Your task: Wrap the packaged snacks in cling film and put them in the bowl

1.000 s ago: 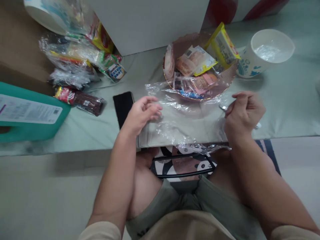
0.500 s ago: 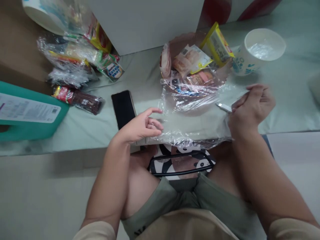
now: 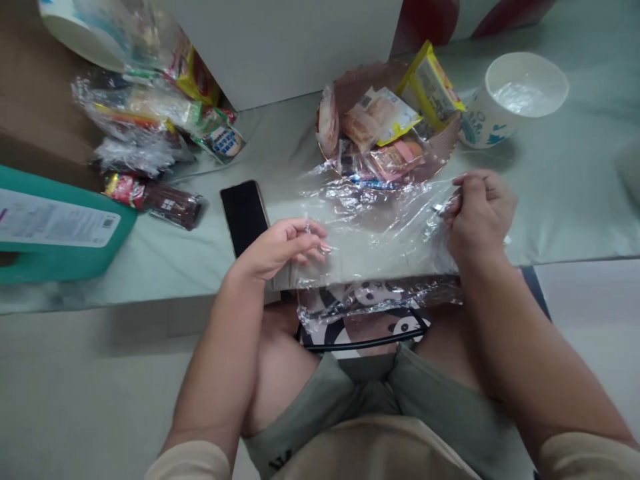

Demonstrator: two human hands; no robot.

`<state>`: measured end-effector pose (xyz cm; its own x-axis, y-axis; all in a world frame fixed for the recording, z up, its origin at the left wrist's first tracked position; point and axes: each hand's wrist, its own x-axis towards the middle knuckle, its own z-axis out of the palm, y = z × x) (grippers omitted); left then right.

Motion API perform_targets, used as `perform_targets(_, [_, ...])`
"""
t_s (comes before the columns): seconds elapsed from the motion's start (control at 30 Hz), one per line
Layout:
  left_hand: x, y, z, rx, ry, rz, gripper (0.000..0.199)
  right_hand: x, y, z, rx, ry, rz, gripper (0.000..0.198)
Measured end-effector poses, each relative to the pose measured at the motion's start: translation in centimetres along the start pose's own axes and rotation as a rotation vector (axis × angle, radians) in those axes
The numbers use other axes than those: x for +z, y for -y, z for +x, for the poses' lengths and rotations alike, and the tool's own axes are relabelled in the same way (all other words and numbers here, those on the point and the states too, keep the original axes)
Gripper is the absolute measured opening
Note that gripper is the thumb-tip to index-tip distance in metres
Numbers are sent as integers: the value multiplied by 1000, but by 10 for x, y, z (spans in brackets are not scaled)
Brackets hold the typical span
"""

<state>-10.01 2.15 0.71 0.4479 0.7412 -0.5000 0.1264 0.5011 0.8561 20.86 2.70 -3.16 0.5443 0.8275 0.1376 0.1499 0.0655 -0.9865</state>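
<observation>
A clear plastic bag (image 3: 383, 223) stretches between my hands over the table's front edge, its lower part hanging above my lap. My left hand (image 3: 287, 247) pinches its left side with the fingertips. On the right, my right hand (image 3: 477, 213) is closed on the bag's upper right corner. A small metal tip (image 3: 437, 209) pokes out from those same fingers; the rest of that slim tool is hidden. Just beyond the bag stands a pinkish scalloped bowl (image 3: 446, 141) holding several wrapped snacks (image 3: 387, 117). The bag's far edge lies against the bowl's front.
A black phone (image 3: 245, 217) lies left of my left hand. Packaged snacks (image 3: 175, 203) and a teal container (image 3: 60, 227) are farther left. At the back right is a white paper tub (image 3: 500, 113) with clear plastic inside. A panda-patterned bag (image 3: 370, 327) rests between my legs.
My right hand has moved left and now pulls the bag's corner taut. The white tool shows less. My left fingers have closed on the film, and the bag has come off the bowl's front toward me.
</observation>
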Motion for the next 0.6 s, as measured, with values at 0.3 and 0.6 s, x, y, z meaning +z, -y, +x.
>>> perform_targets(0.3, [12,1,30,310,-510,-36,16,-5,9,-11,94,112,-205,18])
perform_targets(0.6, [-8,9,39,532,-657,355,23,-35,10,-13,-186,34,-375,27])
